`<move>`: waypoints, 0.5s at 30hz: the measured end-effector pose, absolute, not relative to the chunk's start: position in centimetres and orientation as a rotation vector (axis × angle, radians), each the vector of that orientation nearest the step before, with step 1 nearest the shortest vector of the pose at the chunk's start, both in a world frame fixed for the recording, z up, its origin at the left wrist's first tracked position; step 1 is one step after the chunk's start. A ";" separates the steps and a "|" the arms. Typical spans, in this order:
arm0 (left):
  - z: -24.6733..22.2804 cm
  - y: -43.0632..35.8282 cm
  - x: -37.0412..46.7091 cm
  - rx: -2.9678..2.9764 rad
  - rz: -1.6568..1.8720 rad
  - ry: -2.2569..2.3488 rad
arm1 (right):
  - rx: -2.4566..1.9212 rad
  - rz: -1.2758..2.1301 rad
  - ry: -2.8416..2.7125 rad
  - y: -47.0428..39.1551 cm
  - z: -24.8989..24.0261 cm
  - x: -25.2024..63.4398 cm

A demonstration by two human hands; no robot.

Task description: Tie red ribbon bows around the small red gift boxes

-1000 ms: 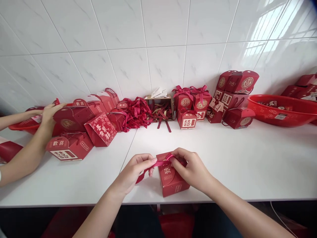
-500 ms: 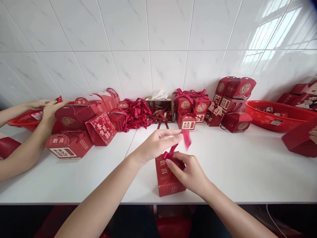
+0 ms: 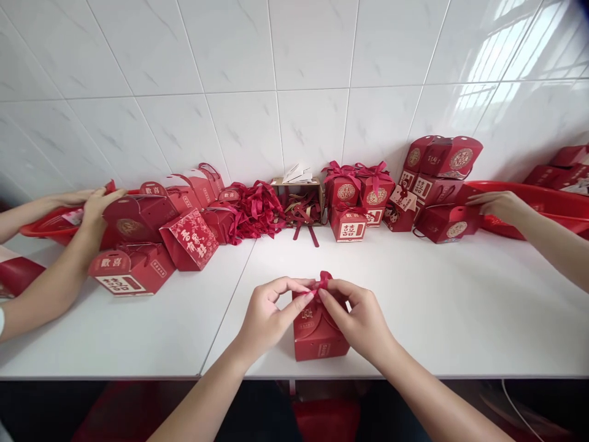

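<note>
A red gift box (image 3: 321, 337) with pale Chinese characters stands on the white table close to its front edge. On its top is a dark pink ribbon (image 3: 324, 279). My left hand (image 3: 271, 313) pinches the ribbon from the left, thumb against fingers. From the right, my right hand (image 3: 361, 313) pinches the same ribbon, its thumb tip nearly meeting the left one. Both hands rest over the box's top and hide part of the ribbon's knot.
Behind stand a ribbon heap (image 3: 257, 212), a carton of ribbon strips (image 3: 301, 205) and boxes with bows (image 3: 361, 190). A co-worker's arms (image 3: 59, 270) reach in at left among more boxes (image 3: 133, 270). Another person's hand (image 3: 499, 205) is at right, by a red basket (image 3: 547, 202).
My left hand has come down from the ribbon's raised end to the box top, beside my right hand. The person at right has moved from holding a box near the edge to the back boxes.
</note>
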State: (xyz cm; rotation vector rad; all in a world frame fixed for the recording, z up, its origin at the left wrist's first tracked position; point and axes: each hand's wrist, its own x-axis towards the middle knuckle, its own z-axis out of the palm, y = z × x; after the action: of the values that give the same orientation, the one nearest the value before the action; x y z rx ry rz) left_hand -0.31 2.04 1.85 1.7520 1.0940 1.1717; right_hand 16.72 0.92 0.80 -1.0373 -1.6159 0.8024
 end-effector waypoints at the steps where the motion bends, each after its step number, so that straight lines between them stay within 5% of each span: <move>1: 1.7 1.9 -0.3 1.776 1.167 1.082 | -1.054 0.812 -1.576 0.9 0.6 16.7; 15: 0.4 2.0 0.4 2.044 1.359 1.138 | -1.026 0.507 -1.710 0.5 -0.4 17.0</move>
State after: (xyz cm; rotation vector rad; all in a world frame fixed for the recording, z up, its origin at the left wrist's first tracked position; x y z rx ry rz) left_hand 0.36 1.95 0.44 2.0438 1.1384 1.3590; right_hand 16.97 0.53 -0.36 -1.0261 -1.7103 0.5073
